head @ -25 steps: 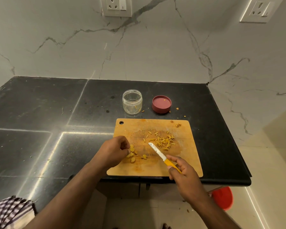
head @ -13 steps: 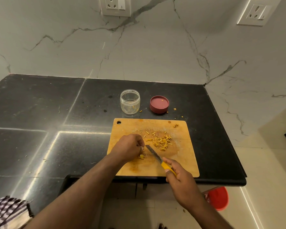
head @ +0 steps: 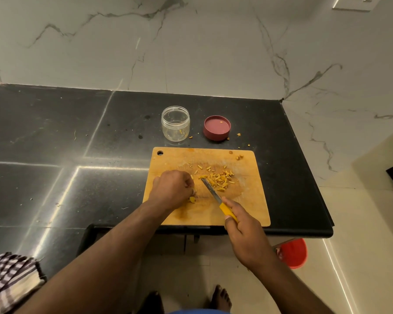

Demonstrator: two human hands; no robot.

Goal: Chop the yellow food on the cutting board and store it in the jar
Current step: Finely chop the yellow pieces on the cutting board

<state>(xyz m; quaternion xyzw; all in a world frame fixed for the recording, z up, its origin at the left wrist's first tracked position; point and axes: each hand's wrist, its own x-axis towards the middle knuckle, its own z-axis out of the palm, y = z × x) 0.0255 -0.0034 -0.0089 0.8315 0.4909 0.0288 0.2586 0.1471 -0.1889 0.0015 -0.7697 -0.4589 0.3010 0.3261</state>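
While my left hand (head: 171, 189) curls over the near-left part of the cutting board (head: 254, 200), its fingers bunch on a small yellow piece (head: 192, 199) at the fingertips. My right hand (head: 241, 225) grips the yellow handle of the knife (head: 216, 197), the blade angled across the board's middle with its tip beside the chopped yellow pile (head: 219, 179). Beyond the board's far edge stands the clear jar (head: 175, 123), open, with the red lid (head: 217, 128) just right of it.
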